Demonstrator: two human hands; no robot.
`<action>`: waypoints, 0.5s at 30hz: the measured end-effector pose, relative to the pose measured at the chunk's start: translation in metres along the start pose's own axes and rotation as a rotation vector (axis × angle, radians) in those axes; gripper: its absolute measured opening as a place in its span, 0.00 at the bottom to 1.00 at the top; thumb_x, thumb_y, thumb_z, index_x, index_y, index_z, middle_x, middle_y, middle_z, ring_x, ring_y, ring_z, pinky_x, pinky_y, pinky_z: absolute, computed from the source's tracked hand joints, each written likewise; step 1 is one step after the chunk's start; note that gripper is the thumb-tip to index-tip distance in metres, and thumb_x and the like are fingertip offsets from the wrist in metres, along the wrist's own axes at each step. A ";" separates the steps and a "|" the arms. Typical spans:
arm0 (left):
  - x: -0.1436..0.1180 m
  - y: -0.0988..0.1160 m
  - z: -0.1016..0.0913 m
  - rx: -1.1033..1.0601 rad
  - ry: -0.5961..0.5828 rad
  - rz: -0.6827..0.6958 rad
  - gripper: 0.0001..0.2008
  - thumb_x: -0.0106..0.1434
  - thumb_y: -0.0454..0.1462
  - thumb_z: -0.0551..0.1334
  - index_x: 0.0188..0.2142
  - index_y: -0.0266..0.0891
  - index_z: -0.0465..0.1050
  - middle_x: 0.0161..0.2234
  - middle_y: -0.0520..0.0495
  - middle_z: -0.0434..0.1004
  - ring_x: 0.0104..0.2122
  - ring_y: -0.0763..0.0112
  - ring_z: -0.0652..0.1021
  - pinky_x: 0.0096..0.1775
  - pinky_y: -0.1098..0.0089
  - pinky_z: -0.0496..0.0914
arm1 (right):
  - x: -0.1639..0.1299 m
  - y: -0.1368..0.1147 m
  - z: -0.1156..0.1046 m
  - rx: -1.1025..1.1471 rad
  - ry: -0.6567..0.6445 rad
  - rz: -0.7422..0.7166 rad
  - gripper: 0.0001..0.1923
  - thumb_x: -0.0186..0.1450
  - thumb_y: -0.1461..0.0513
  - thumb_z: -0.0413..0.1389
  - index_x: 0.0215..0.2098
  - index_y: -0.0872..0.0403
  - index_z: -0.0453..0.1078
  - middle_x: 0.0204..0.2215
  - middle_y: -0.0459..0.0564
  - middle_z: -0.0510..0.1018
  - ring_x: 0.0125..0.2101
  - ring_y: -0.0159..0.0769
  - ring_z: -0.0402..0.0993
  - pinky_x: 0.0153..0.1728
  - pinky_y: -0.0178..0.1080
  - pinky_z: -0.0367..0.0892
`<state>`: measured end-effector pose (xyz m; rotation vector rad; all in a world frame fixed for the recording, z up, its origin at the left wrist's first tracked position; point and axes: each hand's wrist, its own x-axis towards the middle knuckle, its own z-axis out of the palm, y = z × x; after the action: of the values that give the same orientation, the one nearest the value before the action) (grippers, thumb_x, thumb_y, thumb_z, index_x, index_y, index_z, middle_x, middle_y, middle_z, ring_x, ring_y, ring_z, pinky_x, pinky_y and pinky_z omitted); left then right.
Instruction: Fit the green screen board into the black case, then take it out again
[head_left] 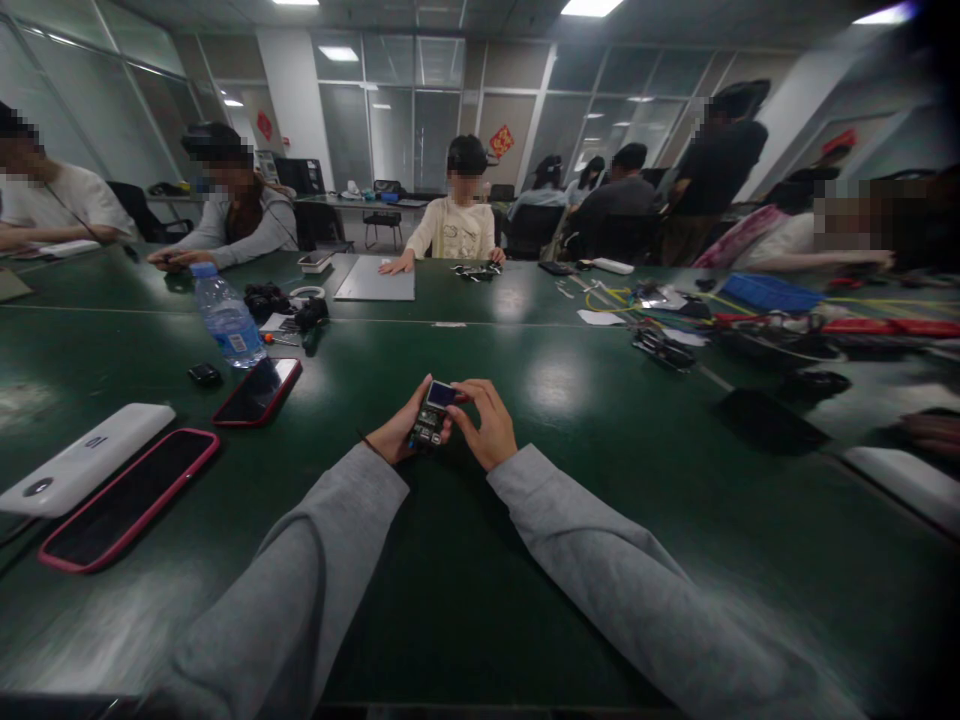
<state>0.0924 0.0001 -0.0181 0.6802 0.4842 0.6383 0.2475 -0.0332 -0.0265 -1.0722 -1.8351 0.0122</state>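
Observation:
My left hand (403, 428) is wrapped around a small black circuit board (427, 428) from its left side, holding it just above the green table. At the board's top end sits a small display screen (442, 395), dark with a pale edge. My right hand (486, 420) comes in from the right, its thumb and forefinger closed on the screen's right edge. Whether the screen is fixed to the board or loose I cannot tell. Fingertips behind the board are partly hidden.
On the left lie a red-cased phone (259, 390), a pink-cased phone (131, 497), a white power bank (88, 458) and a water bottle (227, 318). Cables and a blue tray (771, 292) occupy the right side of the table (450, 590). Several people sit around.

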 end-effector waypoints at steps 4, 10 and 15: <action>0.001 0.000 -0.001 0.045 0.005 0.002 0.28 0.61 0.56 0.48 0.30 0.31 0.69 0.19 0.47 0.70 0.17 0.73 0.72 0.21 0.73 0.68 | 0.000 -0.001 -0.001 0.026 0.013 0.018 0.13 0.66 0.58 0.46 0.48 0.50 0.64 0.43 0.51 0.67 0.45 0.36 0.65 0.47 0.42 0.64; 0.001 0.000 -0.001 -0.015 0.004 -0.034 0.29 0.61 0.55 0.48 0.36 0.30 0.70 0.19 0.47 0.70 0.18 0.73 0.73 0.22 0.73 0.68 | 0.001 -0.001 0.000 0.004 -0.006 0.007 0.17 0.63 0.55 0.52 0.50 0.50 0.62 0.45 0.52 0.66 0.47 0.38 0.64 0.47 0.44 0.65; 0.004 -0.001 -0.006 -0.023 -0.010 0.008 0.29 0.60 0.55 0.49 0.39 0.30 0.71 0.21 0.46 0.72 0.19 0.72 0.73 0.23 0.72 0.68 | 0.001 -0.003 -0.002 -0.012 0.002 0.029 0.15 0.66 0.58 0.47 0.51 0.50 0.62 0.45 0.52 0.66 0.47 0.37 0.64 0.48 0.44 0.64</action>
<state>0.0918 0.0044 -0.0233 0.6640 0.4643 0.6468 0.2473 -0.0356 -0.0234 -1.1064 -1.8197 0.0176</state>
